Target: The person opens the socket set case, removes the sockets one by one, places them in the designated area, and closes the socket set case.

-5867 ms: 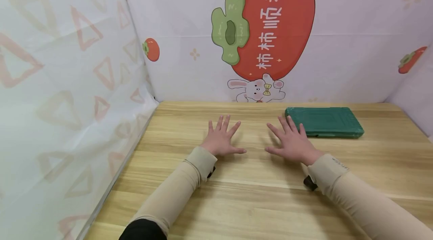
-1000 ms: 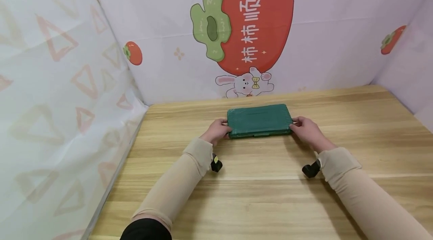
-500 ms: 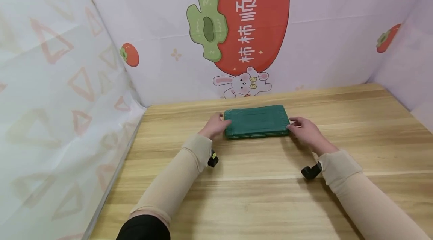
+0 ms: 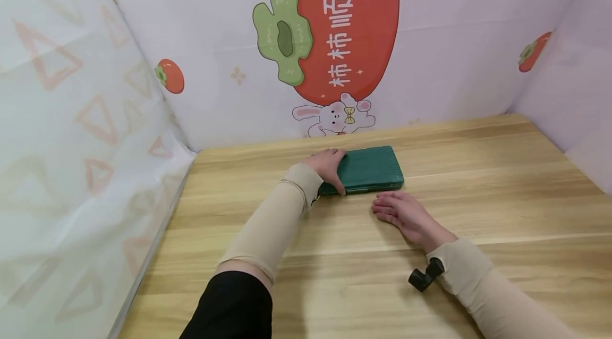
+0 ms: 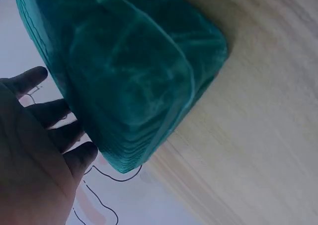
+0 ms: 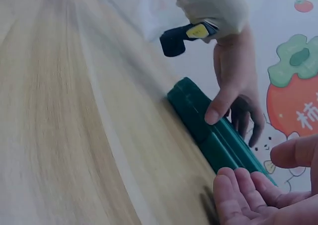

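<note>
A flat, closed green plastic case [image 4: 373,168] lies on the wooden table near its back edge. My left hand [image 4: 329,165] reaches over its left part, thumb on the front side and fingers at the far edge. In the left wrist view the fingers [image 5: 54,115] lie along the case's ribbed side, and the thumb is out of sight. The right wrist view shows the left thumb pressed to the front side. My right hand [image 4: 404,214] is off the case, just before its front right corner, holding nothing, with its fingers loosely bent.
The wooden table [image 4: 478,179] meets a white cloth wall [image 4: 459,62] printed with a big persimmon at the back. Another cloth [image 4: 86,142] with triangles hangs along the left edge. A small black camera [image 4: 426,274] sits under the right cuff.
Both hands held the case's ends after it came left from the back right. Now my left hand has moved over the case's left part, and my right hand has let go and drawn nearer.
</note>
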The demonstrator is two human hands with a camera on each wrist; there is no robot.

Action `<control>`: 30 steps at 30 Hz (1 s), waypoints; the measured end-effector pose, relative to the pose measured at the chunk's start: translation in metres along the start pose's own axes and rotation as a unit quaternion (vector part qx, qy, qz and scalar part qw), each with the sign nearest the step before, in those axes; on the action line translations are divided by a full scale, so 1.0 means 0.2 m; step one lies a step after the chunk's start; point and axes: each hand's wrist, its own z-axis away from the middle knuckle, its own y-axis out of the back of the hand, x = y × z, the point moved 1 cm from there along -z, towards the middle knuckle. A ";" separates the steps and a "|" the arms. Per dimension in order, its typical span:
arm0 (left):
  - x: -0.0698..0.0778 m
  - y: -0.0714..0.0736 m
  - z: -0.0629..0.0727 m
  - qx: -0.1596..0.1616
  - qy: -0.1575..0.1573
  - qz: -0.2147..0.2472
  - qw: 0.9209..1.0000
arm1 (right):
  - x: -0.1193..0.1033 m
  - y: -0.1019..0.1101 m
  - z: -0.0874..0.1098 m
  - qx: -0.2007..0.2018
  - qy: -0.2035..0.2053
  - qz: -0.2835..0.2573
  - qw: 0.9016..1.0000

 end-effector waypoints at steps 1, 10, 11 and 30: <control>0.00 0.00 0.00 -0.005 0.002 -0.001 1.000 | 0.01 -0.01 -0.01 -0.004 -0.005 -0.004 1.000; 0.00 0.02 0.02 -0.012 0.002 0.002 1.000 | 0.02 -0.08 -0.04 -0.030 -0.024 -0.051 0.998; 0.00 0.03 0.02 -0.013 -0.001 0.004 1.000 | 0.02 -0.08 -0.04 -0.032 -0.026 -0.061 0.997; -0.05 0.06 0.04 -0.039 -0.012 0.076 0.996 | 0.05 -0.25 -0.19 0.050 -0.073 -0.268 0.959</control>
